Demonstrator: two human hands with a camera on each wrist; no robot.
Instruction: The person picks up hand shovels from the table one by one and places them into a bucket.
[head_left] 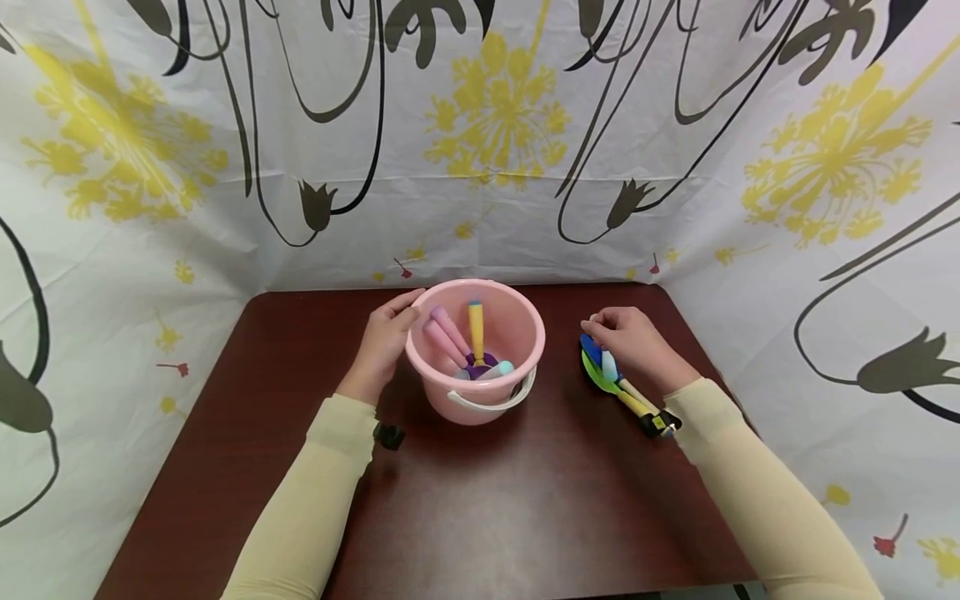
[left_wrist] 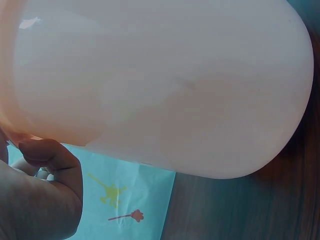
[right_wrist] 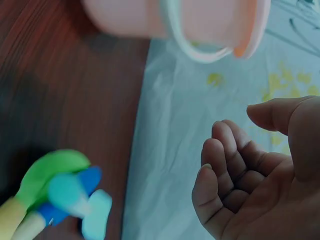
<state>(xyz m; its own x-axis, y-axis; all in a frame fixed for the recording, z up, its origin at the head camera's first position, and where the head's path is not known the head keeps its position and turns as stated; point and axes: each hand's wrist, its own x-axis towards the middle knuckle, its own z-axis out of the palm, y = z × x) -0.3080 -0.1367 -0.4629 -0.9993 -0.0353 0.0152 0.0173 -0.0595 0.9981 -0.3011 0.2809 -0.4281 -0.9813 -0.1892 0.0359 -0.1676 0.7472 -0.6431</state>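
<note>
Pink bucket [head_left: 517, 329] upright mid-tabletop [head_left: 540, 517], toward the far edge, white handle [head_left: 483, 407] hanging down the near side. Inside: two pink tool handles [head_left: 452, 333] leaning left, a blue-tipped yellow handle [head_left: 477, 332] nearly upright, purple parts [head_left: 491, 360] low down among them.

Left hand [head_left: 382, 340] grips the bucket at the left of its rim, thumb on the near side. Rest of the finger placement is partly hidden.

Right hand [head_left: 630, 337] is just beyond the tool pile, right of the bucket. Right wrist view: palm bare, fingers loosely bent, thumb well apart — holding nothing, and a gap shows to the pile.

Pile lies on the tabletop: green tool [head_left: 595, 377] with yellow handle, blue tool [head_left: 591, 348] with pale handle, light-blue piece [head_left: 609, 365] on top. Can't tell whether that piece is one tool or two.

Step, my read: left steadies the bucket, right is between grasps, beside loose tools. A pick from here would call for thumb and fingers closing on one tool only — they overlap, so a neighbour could drag along.

Around it all, a patterned cloth [head_left: 495, 250] stands behind the tabletop.
</note>
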